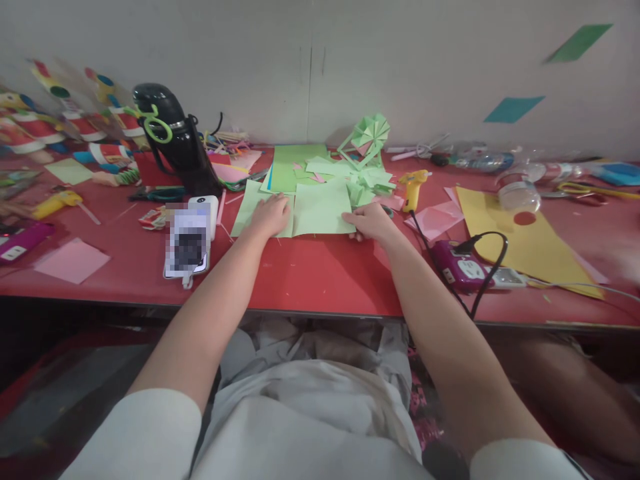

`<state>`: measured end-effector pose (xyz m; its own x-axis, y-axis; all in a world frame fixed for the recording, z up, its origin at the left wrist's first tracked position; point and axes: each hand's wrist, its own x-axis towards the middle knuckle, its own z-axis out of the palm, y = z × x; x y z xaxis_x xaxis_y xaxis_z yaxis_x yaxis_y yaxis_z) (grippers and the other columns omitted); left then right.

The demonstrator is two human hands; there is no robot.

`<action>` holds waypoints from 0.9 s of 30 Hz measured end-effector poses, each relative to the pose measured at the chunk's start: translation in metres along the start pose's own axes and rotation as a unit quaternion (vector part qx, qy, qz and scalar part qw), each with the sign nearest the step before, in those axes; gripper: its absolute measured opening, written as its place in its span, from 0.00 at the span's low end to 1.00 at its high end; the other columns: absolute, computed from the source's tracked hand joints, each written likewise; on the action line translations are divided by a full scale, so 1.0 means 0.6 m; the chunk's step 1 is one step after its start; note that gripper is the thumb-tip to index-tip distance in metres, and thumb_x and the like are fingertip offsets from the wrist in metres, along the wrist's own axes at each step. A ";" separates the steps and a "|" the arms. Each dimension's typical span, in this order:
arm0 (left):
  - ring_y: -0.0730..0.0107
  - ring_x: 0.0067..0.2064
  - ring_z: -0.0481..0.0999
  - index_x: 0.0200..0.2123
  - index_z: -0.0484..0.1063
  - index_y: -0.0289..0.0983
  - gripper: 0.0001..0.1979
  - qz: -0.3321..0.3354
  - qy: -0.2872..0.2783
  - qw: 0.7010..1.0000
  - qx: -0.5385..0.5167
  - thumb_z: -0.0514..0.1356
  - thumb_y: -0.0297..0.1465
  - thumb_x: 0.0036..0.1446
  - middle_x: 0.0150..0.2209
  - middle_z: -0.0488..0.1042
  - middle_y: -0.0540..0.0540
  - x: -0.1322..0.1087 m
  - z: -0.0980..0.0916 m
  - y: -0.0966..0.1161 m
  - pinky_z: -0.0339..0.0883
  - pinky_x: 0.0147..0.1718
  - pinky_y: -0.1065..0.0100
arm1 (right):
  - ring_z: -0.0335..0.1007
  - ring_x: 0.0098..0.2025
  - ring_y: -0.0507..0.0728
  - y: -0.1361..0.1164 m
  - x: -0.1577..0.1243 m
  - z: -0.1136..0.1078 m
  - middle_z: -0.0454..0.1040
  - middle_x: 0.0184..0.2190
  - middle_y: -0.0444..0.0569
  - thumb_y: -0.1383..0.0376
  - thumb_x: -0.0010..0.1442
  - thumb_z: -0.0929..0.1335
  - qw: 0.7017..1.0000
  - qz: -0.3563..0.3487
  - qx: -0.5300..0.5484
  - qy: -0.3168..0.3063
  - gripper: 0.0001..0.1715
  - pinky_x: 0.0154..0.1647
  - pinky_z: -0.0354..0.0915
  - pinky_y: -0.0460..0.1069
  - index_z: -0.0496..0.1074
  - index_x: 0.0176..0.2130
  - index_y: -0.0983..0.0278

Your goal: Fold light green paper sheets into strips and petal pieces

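A light green sheet of paper (pixel 324 205) lies in front of me on the red table, with a crease or edge running down beside my left hand. My left hand (pixel 270 215) rests flat on the green paper's left part (pixel 245 208), fingers pressed down on it. At the right edge of the sheet, my right hand (pixel 371 222) pinches the paper between thumb and fingers. Just behind are more green sheets (pixel 300 160), green scraps (pixel 367 183) and a folded green paper wheel (pixel 371 133).
A black bottle (pixel 175 140) and a phone (pixel 189 240) stand and lie to the left. On the right are a yellow glue gun (pixel 412 190), a purple power strip (pixel 457 267) with a black cable, yellow paper (pixel 525 247) and plastic bottles (pixel 520 190). The table's front edge (pixel 325 313) is near my lap.
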<state>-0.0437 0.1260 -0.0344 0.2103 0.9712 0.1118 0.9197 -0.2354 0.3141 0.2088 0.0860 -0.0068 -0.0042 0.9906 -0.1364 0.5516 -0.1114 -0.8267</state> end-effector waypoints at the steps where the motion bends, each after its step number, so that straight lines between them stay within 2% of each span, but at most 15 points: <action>1: 0.54 0.71 0.55 0.59 0.68 0.36 0.23 0.001 0.001 1.000 -0.001 0.43 0.32 0.68 0.70 0.57 0.37 0.000 0.000 0.000 0.46 0.68 0.44 | 0.62 0.13 0.47 0.003 0.002 0.001 0.72 0.15 0.50 0.65 0.63 0.68 1.000 -0.001 -0.005 -0.003 0.20 0.16 0.58 0.42 0.69 0.21 0.67; 10: 0.54 0.71 0.55 0.62 0.66 0.34 0.24 0.004 0.006 1.000 -0.005 0.43 0.32 0.67 0.70 0.57 0.36 0.002 0.003 -0.003 0.45 0.68 0.44 | 0.61 0.11 0.47 0.002 0.002 0.002 0.73 0.14 0.50 0.66 0.65 0.68 1.000 0.003 -0.004 -0.022 0.23 0.13 0.56 0.41 0.69 0.19 0.67; 18: 0.56 0.71 0.55 0.63 0.65 0.34 0.25 -0.002 -0.001 1.000 0.000 0.43 0.34 0.68 0.70 0.56 0.37 0.002 0.002 -0.004 0.45 0.69 0.46 | 0.64 0.13 0.48 0.001 0.000 0.003 0.73 0.14 0.51 0.67 0.65 0.68 1.000 0.006 0.007 -0.022 0.23 0.13 0.57 0.41 0.69 0.19 0.67; 23: 0.57 0.71 0.54 0.63 0.65 0.34 0.26 -0.003 -0.007 1.000 0.005 0.42 0.34 0.68 0.71 0.55 0.37 0.002 0.000 -0.002 0.45 0.69 0.47 | 0.66 0.13 0.49 0.001 0.000 0.004 0.73 0.14 0.51 0.67 0.65 0.68 1.000 0.014 0.007 -0.025 0.22 0.13 0.60 0.41 0.70 0.20 0.67; 27: 0.57 0.71 0.54 0.62 0.65 0.36 0.25 -0.010 -0.011 1.000 0.003 0.43 0.34 0.68 0.71 0.55 0.39 0.002 -0.001 -0.002 0.45 0.69 0.47 | 0.69 0.15 0.51 -0.001 -0.001 0.004 0.74 0.14 0.51 0.67 0.64 0.68 0.999 0.031 0.011 -0.028 0.21 0.15 0.66 0.42 0.70 0.20 0.66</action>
<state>-0.0445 0.1272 -0.0340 0.1988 0.9763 0.0853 0.9261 -0.2157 0.3096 0.2063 0.0850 -0.0074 -0.0179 0.9760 -0.2169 0.5336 -0.1741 -0.8276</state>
